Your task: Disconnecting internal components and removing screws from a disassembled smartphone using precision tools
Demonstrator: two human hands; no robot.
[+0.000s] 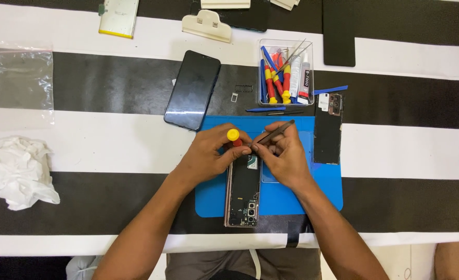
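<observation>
An opened phone body (243, 196) lies lengthwise on a blue work mat (323, 186), its inner boards and camera modules showing. My left hand (209, 155) grips a red screwdriver with a yellow cap (233, 136), held upright over the far end of the phone. My right hand (284, 155) holds thin dark tweezers (276, 131), their tip down at the same end of the phone. Both hands meet above that end and hide it.
A phone back cover (327, 129) lies on the mat's right edge. A dark screen panel (192, 89) sits beyond the mat. A clear tool box (285, 72) holds screwdrivers and glue tubes. Crumpled tissue (14, 171) and a plastic bag (17, 83) lie left.
</observation>
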